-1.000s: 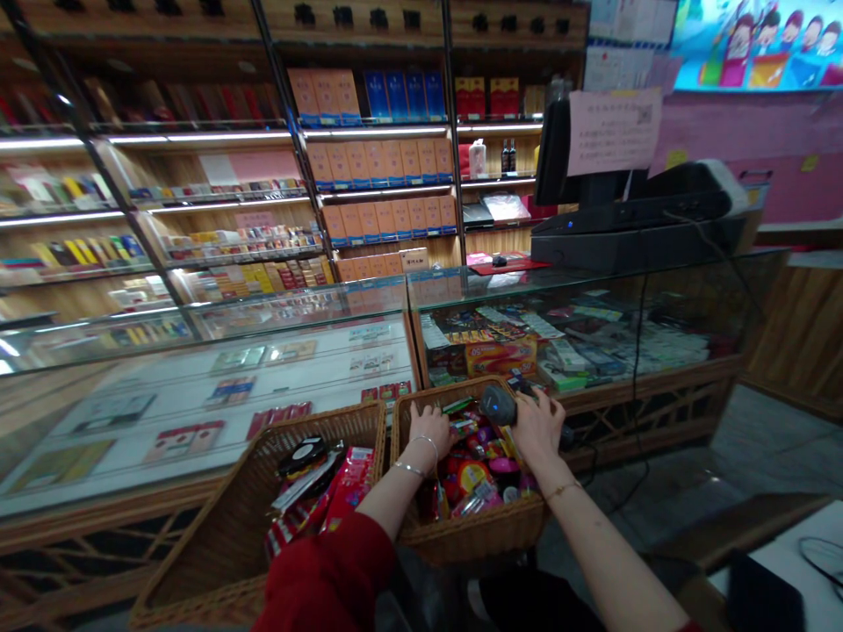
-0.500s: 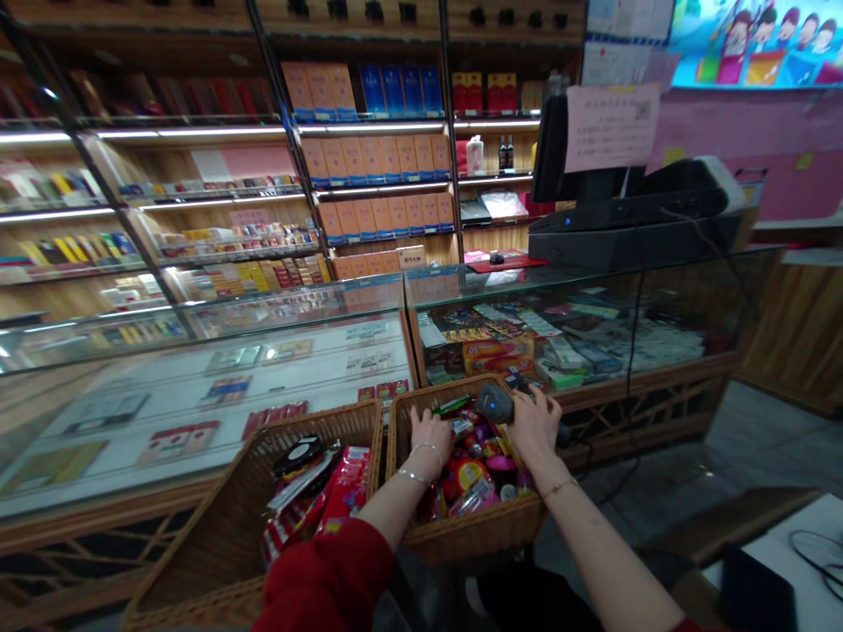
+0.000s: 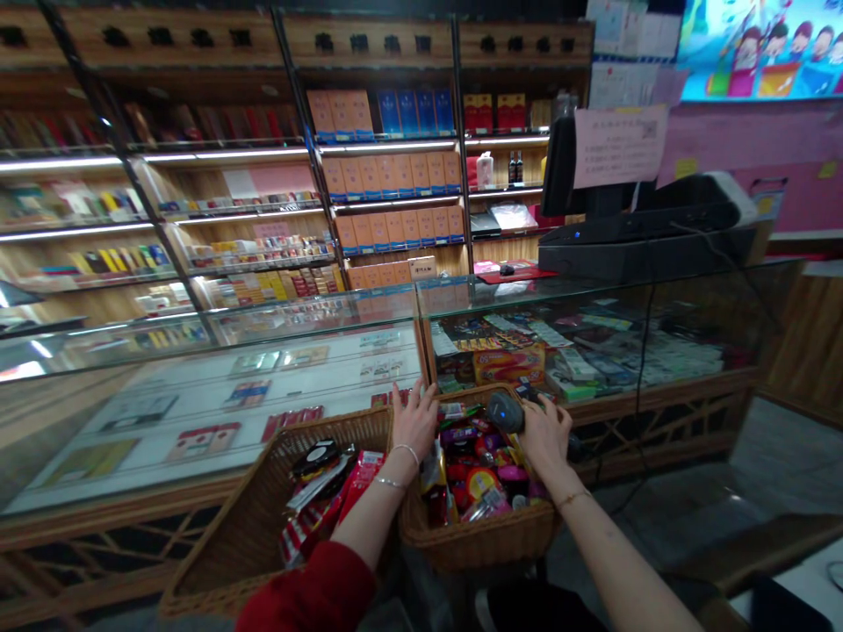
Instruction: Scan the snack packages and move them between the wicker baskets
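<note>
My right hand [image 3: 546,437] is wrapped round a dark grey handheld barcode scanner [image 3: 505,412] with a small blue light, at the right rim of a wicker basket [image 3: 478,546]. Heaped inside that basket are colourful packaged sweets [image 3: 482,484]. My left hand [image 3: 414,426] has its fingers spread at the basket's back left corner, palm down. Whether it touches the rim is hard to tell. Close by on the left stands a second wicker basket [image 3: 214,562], with red packets [image 3: 362,474] and a round black-lidded container [image 3: 316,456] in it.
Behind the baskets runs a glass display counter [image 3: 316,320] with boxes and packets inside. On it stand a monitor [image 3: 559,167] with a pink paper sheet [image 3: 619,145] and a dark till base [image 3: 632,250]. A black cable [image 3: 645,342] hangs down its front. Stocked shelves [image 3: 395,202] line the wall.
My left hand has come up out of the sweets to the basket's back left corner, its fingers spreading. My right hand keeps hold of the scanner. The view has shifted slightly.
</note>
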